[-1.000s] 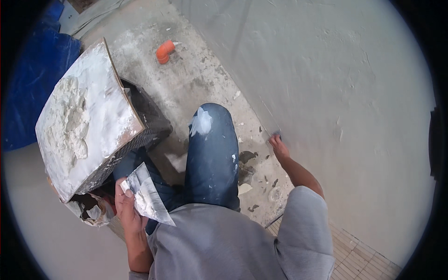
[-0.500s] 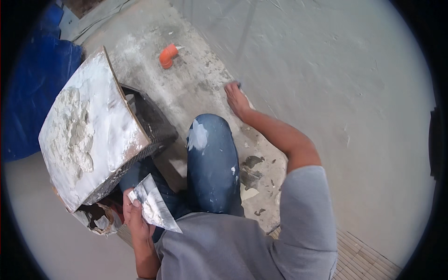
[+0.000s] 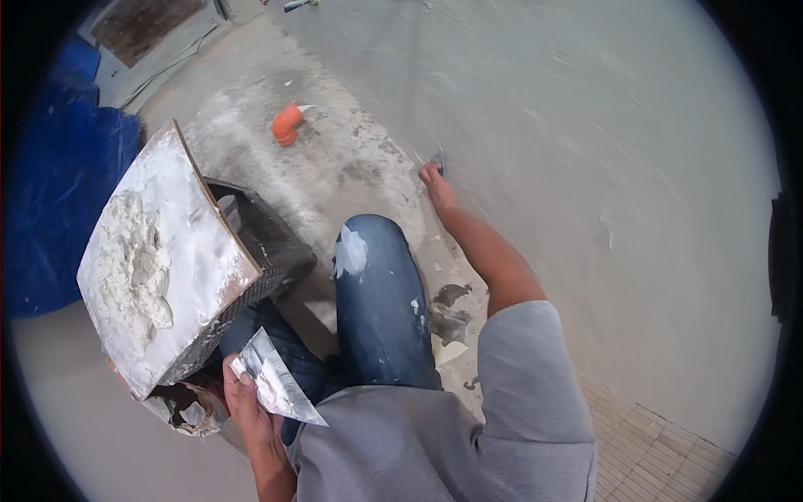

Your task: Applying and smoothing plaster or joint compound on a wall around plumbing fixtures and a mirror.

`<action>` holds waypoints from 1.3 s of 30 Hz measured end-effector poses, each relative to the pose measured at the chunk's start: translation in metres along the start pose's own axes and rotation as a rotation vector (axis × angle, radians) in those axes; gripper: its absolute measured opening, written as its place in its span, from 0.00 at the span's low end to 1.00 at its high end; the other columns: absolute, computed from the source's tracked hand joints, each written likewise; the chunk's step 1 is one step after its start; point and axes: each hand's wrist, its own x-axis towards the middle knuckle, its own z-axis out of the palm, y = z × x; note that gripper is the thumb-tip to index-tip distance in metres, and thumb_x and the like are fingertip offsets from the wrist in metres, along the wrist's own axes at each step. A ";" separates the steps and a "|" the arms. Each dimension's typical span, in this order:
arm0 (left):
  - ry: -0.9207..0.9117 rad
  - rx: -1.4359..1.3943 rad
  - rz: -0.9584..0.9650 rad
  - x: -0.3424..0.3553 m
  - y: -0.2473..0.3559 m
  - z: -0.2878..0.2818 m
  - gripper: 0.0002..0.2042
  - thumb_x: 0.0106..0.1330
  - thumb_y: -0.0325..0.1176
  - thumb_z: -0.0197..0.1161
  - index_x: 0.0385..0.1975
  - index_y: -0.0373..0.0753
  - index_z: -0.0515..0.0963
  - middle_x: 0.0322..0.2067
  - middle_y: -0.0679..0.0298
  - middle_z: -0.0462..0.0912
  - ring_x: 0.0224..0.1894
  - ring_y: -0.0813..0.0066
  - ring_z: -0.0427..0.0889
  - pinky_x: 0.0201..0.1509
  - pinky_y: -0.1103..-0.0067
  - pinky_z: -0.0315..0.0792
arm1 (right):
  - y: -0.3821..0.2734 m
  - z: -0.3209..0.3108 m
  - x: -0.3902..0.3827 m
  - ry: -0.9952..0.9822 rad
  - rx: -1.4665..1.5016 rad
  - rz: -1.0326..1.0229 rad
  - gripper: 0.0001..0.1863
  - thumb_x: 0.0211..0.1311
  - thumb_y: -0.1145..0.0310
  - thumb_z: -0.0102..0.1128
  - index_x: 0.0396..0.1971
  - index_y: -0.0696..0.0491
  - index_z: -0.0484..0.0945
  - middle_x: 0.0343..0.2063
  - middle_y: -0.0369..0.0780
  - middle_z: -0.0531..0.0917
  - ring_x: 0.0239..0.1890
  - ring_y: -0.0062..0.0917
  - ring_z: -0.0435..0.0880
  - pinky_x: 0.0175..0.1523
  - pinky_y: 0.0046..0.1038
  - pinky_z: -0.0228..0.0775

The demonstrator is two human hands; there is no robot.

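My left hand [image 3: 251, 402] grips a wide metal putty blade [image 3: 288, 389] smeared with white compound, held low beside my left thigh. With my right arm stretched forward, my right hand [image 3: 437, 188] holds a small blade [image 3: 437, 160] on the smooth grey surface [image 3: 627, 217], along its border with rough, stained concrete [image 3: 326, 100]. To my left a white-smeared board [image 3: 205, 259] carrying a heap of white paste [image 3: 134, 268] rests on a dark crate [image 3: 276, 247]. The detail of the small blade is mostly hidden by my fingers.
An orange pipe elbow [image 3: 286, 127] lies on the concrete beyond my jeans-clad knee [image 3: 376, 301]. A blue tarp [image 3: 58, 201] is at the left, a torn bag [image 3: 192, 410] below the crate. A small tool [image 3: 297, 5] lies at the far edge; narrow tiles [image 3: 652, 443] show lower right.
My right hand has moved forward along the border from beside my knee, then shifted slightly right. My left hand keeps hold of the wide blade. The view has shifted a little.
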 end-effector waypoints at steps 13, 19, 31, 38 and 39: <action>-0.190 -0.129 -0.026 0.009 0.009 -0.001 0.19 0.74 0.34 0.57 0.58 0.33 0.65 0.48 0.58 0.78 0.49 0.72 0.81 0.54 0.76 0.76 | -0.108 0.079 -0.314 -0.091 0.160 -0.333 0.23 0.66 0.61 0.54 0.59 0.50 0.81 0.58 0.41 0.73 0.67 0.36 0.63 0.67 0.44 0.57; -0.254 -0.106 -0.081 0.017 0.007 0.003 0.17 0.76 0.33 0.53 0.59 0.32 0.66 0.47 0.61 0.79 0.48 0.77 0.80 0.53 0.79 0.75 | -0.090 0.028 -0.363 -0.373 0.296 -0.377 0.20 0.67 0.63 0.53 0.56 0.49 0.83 0.55 0.42 0.77 0.64 0.36 0.66 0.66 0.45 0.57; -0.197 -0.248 -0.345 0.067 -0.113 0.142 0.13 0.77 0.31 0.51 0.56 0.34 0.71 0.43 0.60 0.80 0.45 0.75 0.79 0.48 0.76 0.76 | 0.126 -0.168 -0.298 1.118 2.190 0.890 0.14 0.71 0.71 0.51 0.53 0.58 0.74 0.52 0.49 0.74 0.56 0.45 0.75 0.63 0.42 0.68; -0.190 -0.455 -0.302 0.077 -0.088 0.177 0.11 0.77 0.29 0.48 0.54 0.38 0.71 0.43 0.61 0.82 0.40 0.73 0.84 0.39 0.73 0.80 | 0.174 -0.183 -0.299 1.237 1.681 0.206 0.19 0.68 0.74 0.52 0.58 0.54 0.71 0.55 0.52 0.73 0.57 0.45 0.72 0.61 0.44 0.67; -0.213 -0.457 -0.320 0.077 -0.083 0.173 0.12 0.76 0.30 0.49 0.55 0.36 0.71 0.44 0.61 0.80 0.43 0.75 0.81 0.43 0.75 0.78 | 0.181 -0.180 -0.301 1.093 1.677 0.218 0.21 0.59 0.82 0.52 0.53 0.54 0.75 0.55 0.53 0.74 0.57 0.48 0.73 0.59 0.46 0.69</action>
